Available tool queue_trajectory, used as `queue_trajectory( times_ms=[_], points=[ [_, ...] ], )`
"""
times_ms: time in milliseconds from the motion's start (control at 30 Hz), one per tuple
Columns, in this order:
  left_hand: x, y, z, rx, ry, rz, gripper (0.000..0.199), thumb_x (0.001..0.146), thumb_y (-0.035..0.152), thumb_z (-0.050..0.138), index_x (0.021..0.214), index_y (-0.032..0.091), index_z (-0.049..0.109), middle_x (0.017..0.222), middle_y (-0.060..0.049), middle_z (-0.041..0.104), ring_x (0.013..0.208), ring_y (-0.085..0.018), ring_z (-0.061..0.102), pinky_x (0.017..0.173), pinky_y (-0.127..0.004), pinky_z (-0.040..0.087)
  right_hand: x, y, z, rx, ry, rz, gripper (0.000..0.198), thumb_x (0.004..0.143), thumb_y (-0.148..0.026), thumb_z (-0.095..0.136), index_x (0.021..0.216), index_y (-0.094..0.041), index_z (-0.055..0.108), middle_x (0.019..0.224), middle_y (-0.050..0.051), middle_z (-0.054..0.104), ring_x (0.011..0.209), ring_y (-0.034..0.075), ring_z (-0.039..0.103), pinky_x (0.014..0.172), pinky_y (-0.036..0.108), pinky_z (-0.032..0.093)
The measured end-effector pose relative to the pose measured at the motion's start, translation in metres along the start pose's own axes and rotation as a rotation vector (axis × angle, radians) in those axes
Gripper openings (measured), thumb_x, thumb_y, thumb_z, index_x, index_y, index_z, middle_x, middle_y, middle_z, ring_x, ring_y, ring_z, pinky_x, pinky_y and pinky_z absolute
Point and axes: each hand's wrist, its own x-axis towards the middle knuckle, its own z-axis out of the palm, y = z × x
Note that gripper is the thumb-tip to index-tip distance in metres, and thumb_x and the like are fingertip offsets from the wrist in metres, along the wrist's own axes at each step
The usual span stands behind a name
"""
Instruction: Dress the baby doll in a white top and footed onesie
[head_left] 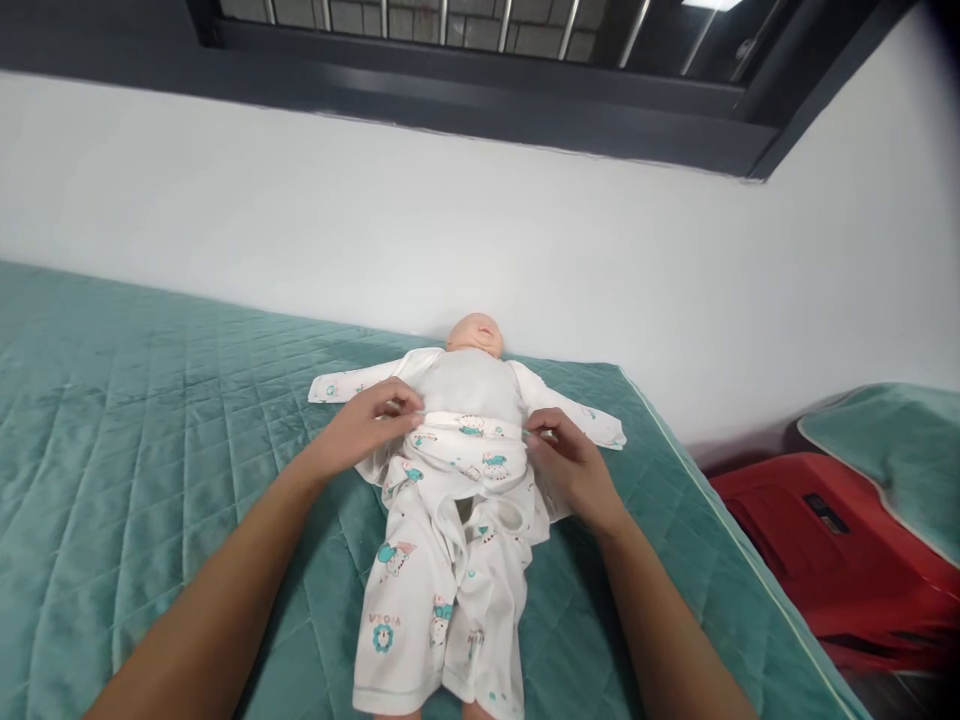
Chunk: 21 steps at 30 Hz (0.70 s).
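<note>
A baby doll [475, 337] lies on its back, head toward the wall. It wears white printed pants [450, 540] with an open crotch, and its torso [472, 385] looks plain pale grey-white. A white printed jacket [577, 405] has its sleeves spread out to both sides and its front open beneath the doll. My left hand [382, 415] pinches one side of the pants' waistband. On the opposite side my right hand [566, 455] is closed at the waistband's other edge, fingers bent. The doll's feet are cut off by the bottom of the view.
A green quilted cover [150, 450] lies under the doll, its piped edge running down the right. Beyond that edge stands a red plastic stool or chair [810, 540] with green cloth [892, 450] over it. A white wall [225, 220] and a dark-framed barred window [487, 60] are behind.
</note>
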Motion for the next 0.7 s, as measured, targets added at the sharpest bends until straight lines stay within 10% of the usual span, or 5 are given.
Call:
queue_trajectory(
  times_ms=[367,700],
  points=[
    [0.002,0.006,0.012,0.116,-0.049,0.154,0.025,0.087,0.043,0.057,0.082,0.019,0.059,0.114,-0.006,0.053,0.108,-0.021,0.050,0.099,-0.032,0.038,0.008,-0.009,0.010,-0.176,-0.111,-0.179,0.018,0.087,-0.034,0.062,0.078,-0.022,0.052,0.110,0.006,0.052,0.105,0.022,0.051,0.094,0.034,0.039],
    [0.052,-0.009,0.023,-0.280,0.150,-0.220,0.029,0.079,0.044,0.063,0.077,0.019,0.050,0.072,0.004,0.052,0.068,-0.012,0.047,0.064,-0.024,0.035,0.061,0.002,0.020,-0.077,0.054,0.154,0.033,0.081,-0.053,0.060,0.074,-0.023,0.048,0.069,-0.002,0.053,0.069,0.016,0.049,0.065,0.029,0.041]
  ],
)
